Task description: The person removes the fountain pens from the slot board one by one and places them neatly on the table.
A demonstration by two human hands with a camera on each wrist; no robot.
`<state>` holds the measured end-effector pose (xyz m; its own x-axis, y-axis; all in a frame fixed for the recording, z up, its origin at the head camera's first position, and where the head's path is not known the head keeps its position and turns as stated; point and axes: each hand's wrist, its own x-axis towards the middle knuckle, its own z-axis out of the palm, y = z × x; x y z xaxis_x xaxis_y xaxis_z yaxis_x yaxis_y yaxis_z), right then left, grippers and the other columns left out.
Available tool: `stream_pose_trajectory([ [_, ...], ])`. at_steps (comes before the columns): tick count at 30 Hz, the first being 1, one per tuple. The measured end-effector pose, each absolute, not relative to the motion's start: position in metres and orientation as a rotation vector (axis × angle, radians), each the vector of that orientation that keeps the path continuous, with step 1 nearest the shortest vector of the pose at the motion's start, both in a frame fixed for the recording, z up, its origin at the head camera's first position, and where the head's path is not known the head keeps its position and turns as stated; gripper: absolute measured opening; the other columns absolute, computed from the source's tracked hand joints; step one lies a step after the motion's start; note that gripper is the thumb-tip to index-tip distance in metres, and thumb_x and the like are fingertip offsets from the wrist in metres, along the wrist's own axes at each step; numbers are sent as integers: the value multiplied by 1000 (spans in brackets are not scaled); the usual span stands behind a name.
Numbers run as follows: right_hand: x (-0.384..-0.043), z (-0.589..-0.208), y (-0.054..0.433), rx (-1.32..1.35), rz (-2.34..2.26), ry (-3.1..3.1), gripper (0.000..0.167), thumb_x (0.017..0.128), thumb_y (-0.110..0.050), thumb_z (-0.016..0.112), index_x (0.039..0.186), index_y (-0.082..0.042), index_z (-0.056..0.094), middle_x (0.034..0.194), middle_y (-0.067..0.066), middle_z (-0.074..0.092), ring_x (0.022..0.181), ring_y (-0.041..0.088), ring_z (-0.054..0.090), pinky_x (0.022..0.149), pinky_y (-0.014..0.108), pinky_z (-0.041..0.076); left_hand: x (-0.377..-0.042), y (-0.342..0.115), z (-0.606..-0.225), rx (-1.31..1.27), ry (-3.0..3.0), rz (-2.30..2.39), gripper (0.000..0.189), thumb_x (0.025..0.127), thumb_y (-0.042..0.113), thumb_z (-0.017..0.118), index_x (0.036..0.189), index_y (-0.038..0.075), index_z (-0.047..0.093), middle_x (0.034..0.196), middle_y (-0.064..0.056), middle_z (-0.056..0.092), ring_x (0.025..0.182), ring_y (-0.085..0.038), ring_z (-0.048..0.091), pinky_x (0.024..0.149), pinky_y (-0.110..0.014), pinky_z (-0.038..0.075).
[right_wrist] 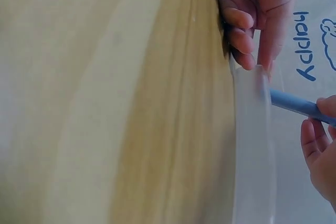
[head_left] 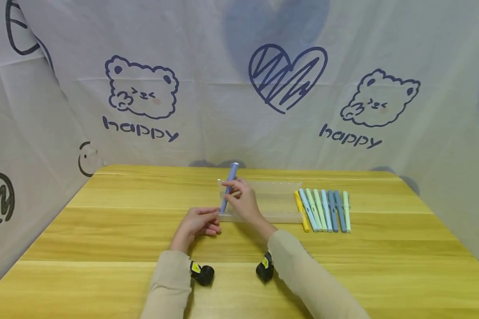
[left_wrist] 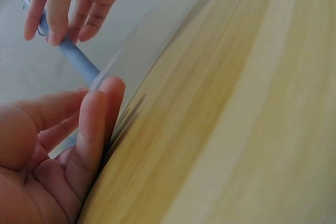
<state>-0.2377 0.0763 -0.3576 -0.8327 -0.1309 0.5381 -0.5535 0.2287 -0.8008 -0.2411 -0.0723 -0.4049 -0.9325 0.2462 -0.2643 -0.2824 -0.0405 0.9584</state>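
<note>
My right hand pinches a lavender-blue pen between thumb and fingers. The pen stands tilted at the left end of a translucent plastic case, its lower end behind the front wall. At the case's front left corner, my left hand holds the edge with thumb and curled fingers. From the left wrist view, the pen runs down to the case rim right by the left fingertips. The right wrist view shows the pen crossing behind the front wall.
A row of capped pens in yellow, light blue, light green and darker blue lies on the wooden table, at the case's right end. Behind the table's far edge hangs a white cloth with bear and heart drawings.
</note>
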Motion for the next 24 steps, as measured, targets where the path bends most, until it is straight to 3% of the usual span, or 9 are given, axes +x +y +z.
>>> stream_pose_trajectory([
  [13, -236, -350, 92, 658, 1568, -2122, 32, 74, 14, 63, 106, 13, 56, 94, 26, 54, 74, 38, 57, 60, 40, 52, -241, -72, -406, -29, 1884, 2044, 35, 91, 2, 48, 122, -13, 46, 63, -5, 58, 51, -13, 60, 47, -22, 52],
  [20, -235, -349, 105, 631, 1592, -2145, 39, 74, 12, 64, 112, 13, 53, 91, 25, 57, 73, 37, 57, 58, 23, 49, -240, -72, -405, -24, 1881, 2044, 35, 91, 2, 49, 122, -13, 45, 64, -6, 58, 51, -13, 60, 48, -22, 52],
  [24, -235, -349, 113, 622, 1598, -2150, 39, 75, 12, 64, 113, 13, 52, 92, 25, 56, 73, 37, 56, 58, 21, 49, -240, -72, -405, -19, 1885, 2042, 35, 91, 1, 48, 123, -13, 45, 64, -6, 58, 51, -12, 60, 48, -22, 52],
])
